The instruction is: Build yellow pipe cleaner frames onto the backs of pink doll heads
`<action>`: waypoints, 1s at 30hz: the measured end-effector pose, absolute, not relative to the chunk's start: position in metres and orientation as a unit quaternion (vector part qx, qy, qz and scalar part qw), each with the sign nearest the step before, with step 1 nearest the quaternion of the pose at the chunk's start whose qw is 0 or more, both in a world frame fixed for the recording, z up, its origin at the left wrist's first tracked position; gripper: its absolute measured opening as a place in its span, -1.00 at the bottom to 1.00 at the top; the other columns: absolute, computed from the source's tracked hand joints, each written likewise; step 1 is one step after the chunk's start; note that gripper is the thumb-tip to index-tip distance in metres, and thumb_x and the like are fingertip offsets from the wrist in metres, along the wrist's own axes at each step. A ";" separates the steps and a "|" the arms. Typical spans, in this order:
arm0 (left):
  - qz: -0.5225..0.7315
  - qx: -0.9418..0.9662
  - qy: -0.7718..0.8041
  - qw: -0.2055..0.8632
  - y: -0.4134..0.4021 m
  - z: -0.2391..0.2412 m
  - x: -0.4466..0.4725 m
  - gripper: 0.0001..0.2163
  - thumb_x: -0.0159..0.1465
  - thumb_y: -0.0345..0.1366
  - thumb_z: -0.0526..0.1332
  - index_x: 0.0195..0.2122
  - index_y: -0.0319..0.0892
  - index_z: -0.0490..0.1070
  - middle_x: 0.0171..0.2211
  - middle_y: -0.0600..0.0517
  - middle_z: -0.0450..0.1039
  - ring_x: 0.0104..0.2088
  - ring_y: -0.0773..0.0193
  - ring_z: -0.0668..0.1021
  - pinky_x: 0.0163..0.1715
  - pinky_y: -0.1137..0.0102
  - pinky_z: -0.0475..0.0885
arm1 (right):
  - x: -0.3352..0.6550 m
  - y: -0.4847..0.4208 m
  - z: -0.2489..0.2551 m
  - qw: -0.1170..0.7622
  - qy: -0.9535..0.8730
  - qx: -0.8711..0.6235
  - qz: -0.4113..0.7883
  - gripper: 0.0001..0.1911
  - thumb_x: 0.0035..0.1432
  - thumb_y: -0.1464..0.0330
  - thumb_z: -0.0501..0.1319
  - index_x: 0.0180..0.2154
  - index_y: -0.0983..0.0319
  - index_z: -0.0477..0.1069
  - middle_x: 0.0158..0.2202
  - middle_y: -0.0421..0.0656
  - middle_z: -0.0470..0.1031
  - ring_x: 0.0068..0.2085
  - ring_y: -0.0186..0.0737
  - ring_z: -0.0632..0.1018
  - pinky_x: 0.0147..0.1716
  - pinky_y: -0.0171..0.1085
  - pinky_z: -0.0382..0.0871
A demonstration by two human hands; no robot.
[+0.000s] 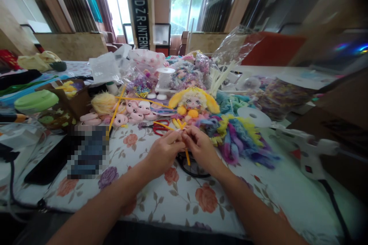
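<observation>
My left hand and my right hand meet above the flowered tablecloth, fingertips pinched together. Between them they grip a yellow pipe cleaner; one end hangs below the fingers and bent ends stick up above. Its middle is hidden by my fingers. Just past the left hand lie red-handled scissors. Beyond both hands sits a doll with pale curls and long yellow ears. Black cable or a ring-shaped item lies beneath the right hand.
Several doll faces and a long yellow pipe cleaner lie back left. Colourful yarn and a white spool are right. A glue gun stands far right. A pixelated phone-like object is at left.
</observation>
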State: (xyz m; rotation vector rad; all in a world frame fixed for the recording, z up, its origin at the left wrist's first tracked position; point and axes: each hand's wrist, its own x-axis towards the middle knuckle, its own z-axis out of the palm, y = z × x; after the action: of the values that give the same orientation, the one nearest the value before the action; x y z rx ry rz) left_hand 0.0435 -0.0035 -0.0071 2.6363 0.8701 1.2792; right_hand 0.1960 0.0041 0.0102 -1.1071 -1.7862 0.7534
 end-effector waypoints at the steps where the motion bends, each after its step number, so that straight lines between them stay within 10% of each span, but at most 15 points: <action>1: 0.422 0.859 0.286 0.047 -0.003 -0.007 0.044 -0.81 0.28 -0.46 0.02 -0.38 -0.21 0.41 -0.37 -0.02 0.34 -0.29 0.28 0.40 -0.25 0.37 0.41 | 0.196 0.005 0.010 0.441 -0.716 -0.446 0.307 -0.80 0.14 0.33 0.08 -0.52 0.21 0.26 -0.46 -0.19 0.32 -0.41 -0.25 0.35 -0.37 -0.29 0.23; 14: 0.475 0.815 0.319 0.086 0.002 -0.010 0.041 -0.94 0.24 -0.41 0.14 -0.33 -0.19 0.40 -0.34 0.00 0.31 -0.26 0.28 0.38 -0.20 0.36 0.36 | 0.207 0.010 0.010 0.486 -0.677 -0.402 0.379 -0.85 0.10 0.28 0.19 -0.39 0.22 0.44 -0.04 -0.04 0.47 0.03 -0.04 0.45 -0.03 -0.13 0.31; 30: 0.484 0.815 0.300 0.106 0.002 -0.009 0.040 -0.91 0.22 -0.39 0.17 -0.40 -0.17 0.45 -0.38 0.01 0.35 -0.31 0.30 0.41 -0.28 0.39 0.37 | 0.207 0.007 0.010 0.433 -0.707 -0.382 0.408 -0.79 0.16 0.23 0.15 -0.44 0.22 0.37 -0.13 -0.07 0.46 -0.01 -0.07 0.43 -0.07 -0.13 0.31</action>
State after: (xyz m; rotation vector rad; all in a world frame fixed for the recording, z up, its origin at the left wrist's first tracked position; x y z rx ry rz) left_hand 0.0396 0.0017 -0.0086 2.4014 0.8851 1.4264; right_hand 0.2072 0.0069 0.0098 -0.9524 -1.7622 1.0175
